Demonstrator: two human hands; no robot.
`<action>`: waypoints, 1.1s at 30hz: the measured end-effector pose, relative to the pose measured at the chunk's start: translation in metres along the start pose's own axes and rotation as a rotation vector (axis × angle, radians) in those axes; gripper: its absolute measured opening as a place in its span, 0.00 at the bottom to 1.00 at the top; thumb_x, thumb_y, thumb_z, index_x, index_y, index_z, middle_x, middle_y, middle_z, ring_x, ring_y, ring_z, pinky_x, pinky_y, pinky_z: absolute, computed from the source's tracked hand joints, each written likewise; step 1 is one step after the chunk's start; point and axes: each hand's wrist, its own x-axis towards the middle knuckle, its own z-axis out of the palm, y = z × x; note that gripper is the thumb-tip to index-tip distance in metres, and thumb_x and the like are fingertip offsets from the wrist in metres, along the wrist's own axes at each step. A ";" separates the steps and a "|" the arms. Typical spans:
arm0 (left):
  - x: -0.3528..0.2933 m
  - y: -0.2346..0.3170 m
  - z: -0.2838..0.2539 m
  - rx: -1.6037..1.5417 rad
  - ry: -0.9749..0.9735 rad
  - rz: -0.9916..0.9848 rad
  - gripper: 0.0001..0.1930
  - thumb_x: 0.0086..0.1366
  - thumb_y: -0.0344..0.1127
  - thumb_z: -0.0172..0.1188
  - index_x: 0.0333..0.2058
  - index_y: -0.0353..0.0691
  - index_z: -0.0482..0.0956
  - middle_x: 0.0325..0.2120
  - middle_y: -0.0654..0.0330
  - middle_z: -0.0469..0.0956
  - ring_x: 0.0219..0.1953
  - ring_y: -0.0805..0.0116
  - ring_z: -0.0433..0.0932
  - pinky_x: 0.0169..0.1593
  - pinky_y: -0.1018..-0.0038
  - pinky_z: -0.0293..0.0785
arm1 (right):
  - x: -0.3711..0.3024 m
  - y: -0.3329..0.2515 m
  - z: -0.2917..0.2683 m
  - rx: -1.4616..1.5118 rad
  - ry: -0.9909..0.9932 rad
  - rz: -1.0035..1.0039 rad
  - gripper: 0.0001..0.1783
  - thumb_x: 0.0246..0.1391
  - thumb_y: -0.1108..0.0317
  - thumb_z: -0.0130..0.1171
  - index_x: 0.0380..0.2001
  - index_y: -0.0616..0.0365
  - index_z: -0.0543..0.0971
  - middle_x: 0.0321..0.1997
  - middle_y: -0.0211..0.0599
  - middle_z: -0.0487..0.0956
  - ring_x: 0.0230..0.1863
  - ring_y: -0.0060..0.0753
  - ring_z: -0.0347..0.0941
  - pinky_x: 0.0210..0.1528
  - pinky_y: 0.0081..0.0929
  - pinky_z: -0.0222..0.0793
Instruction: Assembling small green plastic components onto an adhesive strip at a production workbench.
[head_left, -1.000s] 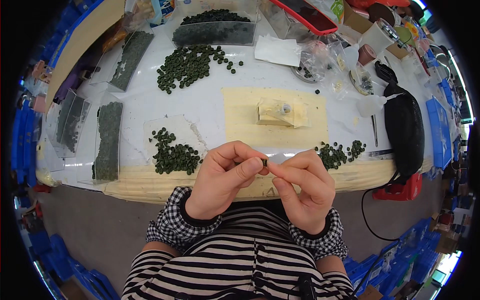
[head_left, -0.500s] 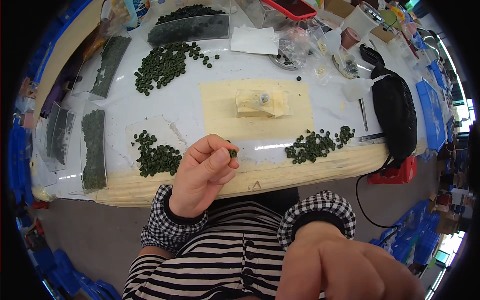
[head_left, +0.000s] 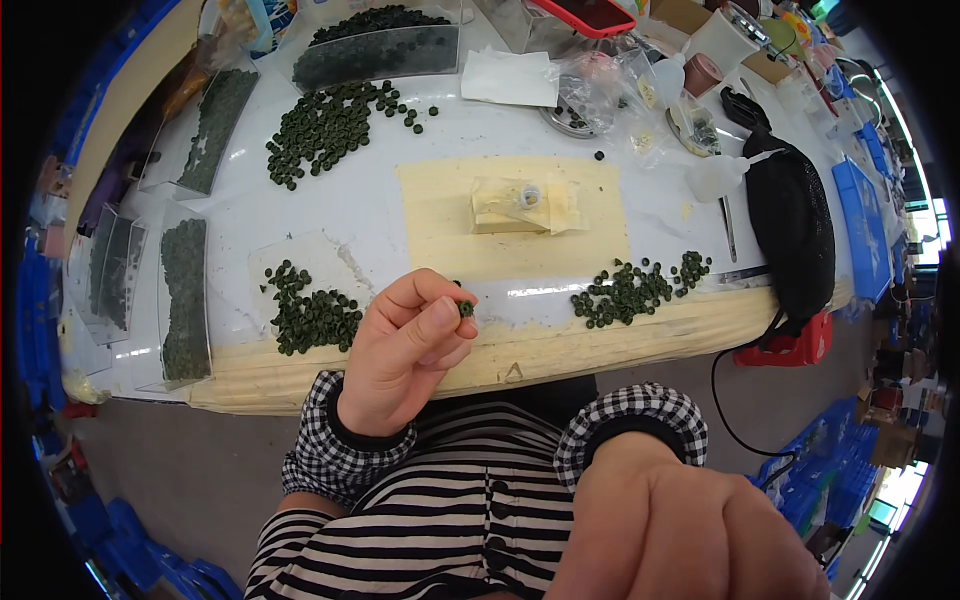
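Observation:
My left hand (head_left: 405,350) is raised over the table's near edge, with thumb and forefinger pinching a small dark green ring-like piece (head_left: 466,309). Close to the camera at the lower right is my right hand (head_left: 690,520), back of the hand upward. Its fingertips are hidden, so I cannot see whether it holds anything. Beside my left hand lies a pile of similar green pieces (head_left: 315,318). Another pile (head_left: 622,295) is near the table edge on the right. A taped block (head_left: 500,212) with a small clear round part (head_left: 530,196) on top stands on a yellow taped patch (head_left: 440,255).
A larger green heap (head_left: 320,135) and clear bins of green pieces (head_left: 185,300) fill the left and back. White paper (head_left: 510,78), a red-cased phone (head_left: 590,15), a squeeze bottle (head_left: 715,178), tweezers (head_left: 727,230) and a black mesh bag (head_left: 790,225) lie at the back and right.
My right hand has shifted slightly left at the bottom of the picture. My left hand still pinches the green piece in nearly the same place.

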 end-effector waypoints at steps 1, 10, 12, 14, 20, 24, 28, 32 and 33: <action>0.002 0.000 0.001 -0.001 -0.002 -0.005 0.07 0.67 0.32 0.54 0.39 0.35 0.76 0.28 0.59 0.79 0.19 0.84 0.57 0.24 0.85 0.54 | 0.001 0.000 -0.002 -0.020 -0.001 0.007 0.10 0.50 0.70 0.57 0.35 0.61 0.81 0.31 0.34 0.76 0.30 0.34 0.70 0.33 0.28 0.65; -0.002 -0.001 0.004 0.082 0.070 0.071 0.07 0.67 0.32 0.56 0.39 0.35 0.76 0.25 0.64 0.76 0.20 0.84 0.58 0.25 0.84 0.54 | -0.042 0.016 -0.045 -1.097 -0.108 0.359 0.14 0.46 0.72 0.59 0.39 0.61 0.81 0.32 0.34 0.76 0.31 0.34 0.69 0.34 0.28 0.65; -0.002 -0.002 0.006 0.103 0.091 0.090 0.07 0.66 0.32 0.56 0.39 0.35 0.77 0.26 0.65 0.76 0.21 0.84 0.58 0.25 0.84 0.53 | -0.051 0.022 -0.042 -1.294 -0.159 0.409 0.19 0.42 0.75 0.61 0.42 0.59 0.82 0.33 0.34 0.76 0.32 0.33 0.69 0.35 0.27 0.65; -0.001 -0.003 0.008 0.133 0.110 0.115 0.07 0.66 0.32 0.57 0.38 0.35 0.77 0.26 0.65 0.76 0.21 0.84 0.57 0.25 0.84 0.52 | -0.061 0.030 -0.041 -1.307 -0.157 0.415 0.22 0.39 0.78 0.62 0.44 0.59 0.81 0.33 0.35 0.75 0.32 0.34 0.69 0.34 0.27 0.65; -0.004 -0.001 0.011 0.427 0.148 0.292 0.07 0.64 0.25 0.57 0.41 0.32 0.78 0.32 0.61 0.79 0.33 0.80 0.75 0.38 0.84 0.70 | -0.073 0.036 -0.043 -1.195 -0.084 0.492 0.21 0.43 0.80 0.60 0.45 0.61 0.80 0.33 0.36 0.75 0.33 0.35 0.68 0.36 0.27 0.65; -0.004 -0.001 0.012 0.550 0.092 0.367 0.10 0.63 0.22 0.58 0.43 0.32 0.79 0.35 0.60 0.79 0.39 0.77 0.77 0.44 0.83 0.71 | -0.077 0.034 -0.047 -1.087 -0.012 0.530 0.20 0.45 0.80 0.59 0.45 0.62 0.80 0.34 0.38 0.76 0.33 0.34 0.68 0.37 0.26 0.64; -0.004 -0.001 0.012 0.772 0.125 0.445 0.10 0.59 0.22 0.62 0.41 0.34 0.81 0.28 0.64 0.75 0.29 0.83 0.71 0.33 0.83 0.68 | -0.078 0.030 -0.050 -1.010 -0.002 0.577 0.19 0.47 0.80 0.58 0.46 0.62 0.80 0.35 0.37 0.76 0.34 0.33 0.68 0.37 0.25 0.64; -0.008 0.006 0.013 1.165 0.143 0.588 0.13 0.54 0.21 0.65 0.39 0.38 0.83 0.18 0.68 0.67 0.19 0.84 0.61 0.24 0.82 0.58 | -0.083 0.028 -0.053 -0.897 0.022 0.622 0.19 0.49 0.80 0.57 0.47 0.64 0.79 0.37 0.38 0.77 0.34 0.31 0.68 0.37 0.24 0.64; -0.008 0.006 0.015 1.236 0.146 0.668 0.13 0.54 0.21 0.65 0.39 0.38 0.83 0.17 0.68 0.65 0.19 0.83 0.60 0.23 0.82 0.56 | -0.084 0.027 -0.053 -0.861 0.032 0.640 0.19 0.49 0.80 0.57 0.47 0.64 0.79 0.37 0.38 0.77 0.34 0.31 0.68 0.37 0.24 0.64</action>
